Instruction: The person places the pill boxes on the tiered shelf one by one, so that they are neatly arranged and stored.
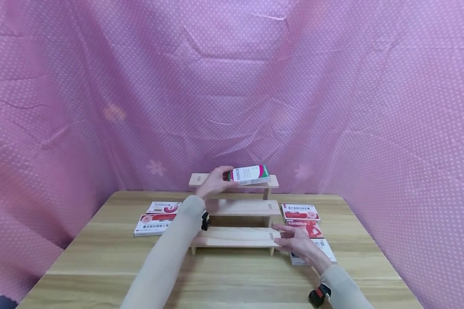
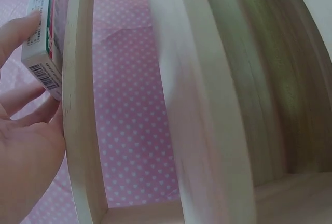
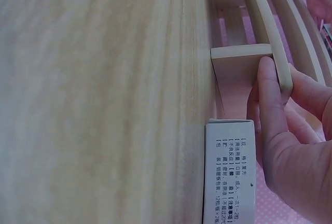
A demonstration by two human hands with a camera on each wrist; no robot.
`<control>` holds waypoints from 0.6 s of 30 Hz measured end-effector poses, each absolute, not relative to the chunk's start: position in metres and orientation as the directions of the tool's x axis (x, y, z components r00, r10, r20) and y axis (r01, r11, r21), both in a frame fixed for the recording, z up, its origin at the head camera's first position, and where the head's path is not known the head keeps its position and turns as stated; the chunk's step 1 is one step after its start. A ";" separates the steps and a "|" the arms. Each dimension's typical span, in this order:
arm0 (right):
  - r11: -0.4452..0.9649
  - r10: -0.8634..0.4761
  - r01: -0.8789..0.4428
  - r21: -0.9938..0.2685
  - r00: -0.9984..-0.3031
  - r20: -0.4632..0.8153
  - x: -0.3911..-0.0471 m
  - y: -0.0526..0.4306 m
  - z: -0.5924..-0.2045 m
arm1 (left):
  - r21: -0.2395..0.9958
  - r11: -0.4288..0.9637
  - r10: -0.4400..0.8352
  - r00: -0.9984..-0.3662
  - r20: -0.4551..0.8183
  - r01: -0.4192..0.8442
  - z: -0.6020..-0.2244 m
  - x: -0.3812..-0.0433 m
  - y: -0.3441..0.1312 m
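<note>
At the top step of a three-tier wooden rack (image 1: pixel 241 207), my left hand (image 1: pixel 215 182) grips a medicine box (image 1: pixel 250 173) by its left end. White with green and magenta, the box overlaps the right part of that top step and sits slightly tilted. In the left wrist view my thumb lies on one face of the box (image 2: pixel 40 27), with fingers under its barcode end. My right hand (image 1: pixel 295 242) pinches the right end of the lowest step (image 3: pixel 280 73) between thumb and fingers. Just below it in the right wrist view is a white box (image 3: pixel 231 172) with printed text.
Two medicine boxes, one with a pink swirl (image 1: pixel 163 207) and one with a red band (image 1: pixel 154 225), lie left of the rack. To its right a column holds a red-and-white box (image 1: pixel 300 212), a red box (image 1: pixel 313 230) and a white one (image 1: pixel 325 249). Pink dotted cloth (image 1: pixel 232 107) hangs behind the wooden table (image 1: pixel 232 279).
</note>
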State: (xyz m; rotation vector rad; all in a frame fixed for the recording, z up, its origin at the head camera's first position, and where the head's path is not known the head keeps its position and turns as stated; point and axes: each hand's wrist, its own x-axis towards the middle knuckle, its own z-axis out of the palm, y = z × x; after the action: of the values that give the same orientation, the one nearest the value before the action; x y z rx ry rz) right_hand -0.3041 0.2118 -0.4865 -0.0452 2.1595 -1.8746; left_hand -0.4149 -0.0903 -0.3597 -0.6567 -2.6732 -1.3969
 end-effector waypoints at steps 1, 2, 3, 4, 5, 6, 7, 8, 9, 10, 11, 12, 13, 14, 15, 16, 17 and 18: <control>0.158 -0.201 0.163 -0.974 -0.960 -0.193 -0.305 0.212 -0.487 | 0.767 0.505 0.350 -0.906 0.237 0.395 -0.360 -0.416 -0.089; 0.157 -0.200 0.167 -0.973 -0.960 -0.197 -0.305 0.211 -0.487 | 0.763 0.510 0.354 -0.906 0.233 0.396 -0.360 -0.417 -0.088; 0.155 -0.198 0.167 -0.974 -0.960 -0.197 -0.306 0.211 -0.487 | 0.762 0.513 0.357 -0.906 0.228 0.394 -0.360 -0.418 -0.087; 0.156 -0.194 0.170 -0.973 -0.961 -0.199 -0.306 0.211 -0.488 | 0.756 0.521 0.361 -0.905 0.224 0.396 -0.359 -0.419 -0.086; 0.150 -0.193 0.170 -0.974 -0.961 -0.197 -0.307 0.211 -0.488 | 0.748 0.530 0.365 -0.904 0.223 0.399 -0.359 -0.420 -0.085; 0.144 -0.192 0.171 -0.975 -0.961 -0.197 -0.307 0.210 -0.488 | 0.743 0.538 0.367 -0.904 0.220 0.399 -0.358 -0.421 -0.084; 0.141 -0.193 0.169 -0.975 -0.962 -0.195 -0.308 0.210 -0.488 | 0.738 0.547 0.366 -0.906 0.213 0.395 -0.358 -0.421 -0.083; 0.141 -0.195 0.168 -0.976 -0.962 -0.193 -0.308 0.210 -0.489 | 0.736 0.555 0.366 -0.908 0.201 0.387 -0.357 -0.422 -0.082; 0.143 -0.196 0.164 -0.976 -0.962 -0.191 -0.309 0.210 -0.489 | 0.731 0.567 0.367 -0.911 0.189 0.380 -0.356 -0.422 -0.081; 0.144 -0.197 0.167 -0.975 -0.961 -0.194 -0.309 0.210 -0.489 | 0.728 0.575 0.368 -0.913 0.177 0.373 -0.355 -0.422 -0.081; 0.143 -0.200 0.166 -0.976 -0.961 -0.193 -0.310 0.210 -0.489 | 0.728 0.580 0.369 -0.915 0.164 0.364 -0.355 -0.422 -0.081; 0.144 -0.200 0.166 -0.976 -0.961 -0.193 -0.310 0.210 -0.489 | 0.729 0.584 0.371 -0.916 0.151 0.356 -0.354 -0.421 -0.080; 0.145 -0.202 0.164 -0.976 -0.960 -0.191 -0.310 0.211 -0.489 | 0.728 0.589 0.372 -0.918 0.140 0.350 -0.353 -0.420 -0.079; 0.139 -0.209 0.162 -0.977 -0.959 -0.189 -0.309 0.211 -0.489 | 0.726 0.594 0.374 -0.918 0.132 0.346 -0.353 -0.420 -0.079; 0.133 -0.216 0.159 -0.978 -0.959 -0.185 -0.309 0.211 -0.489 | 0.725 0.597 0.375 -0.919 0.125 0.343 -0.353 -0.419 -0.078; 0.127 -0.226 0.158 -0.979 -0.957 -0.183 -0.309 0.211 -0.489 | 0.725 0.598 0.376 -0.919 0.122 0.341 -0.353 -0.419 -0.078; 0.123 -0.236 0.152 -0.981 -0.955 -0.178 -0.309 0.210 -0.489 | 0.724 0.602 0.373 -0.920 0.120 0.338 -0.353 -0.418 -0.078; 0.121 -0.244 0.148 -0.982 -0.954 -0.174 -0.308 0.210 -0.488 | 0.722 0.604 0.372 -0.920 0.120 0.338 -0.352 -0.418 -0.078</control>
State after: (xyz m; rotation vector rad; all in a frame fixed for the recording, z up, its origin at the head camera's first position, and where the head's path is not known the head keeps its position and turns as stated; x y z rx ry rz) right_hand -0.3083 0.2104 -0.4883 -0.0944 2.1108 -1.9038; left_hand -0.4176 -0.0776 -0.3524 -0.6315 -2.8516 -1.2683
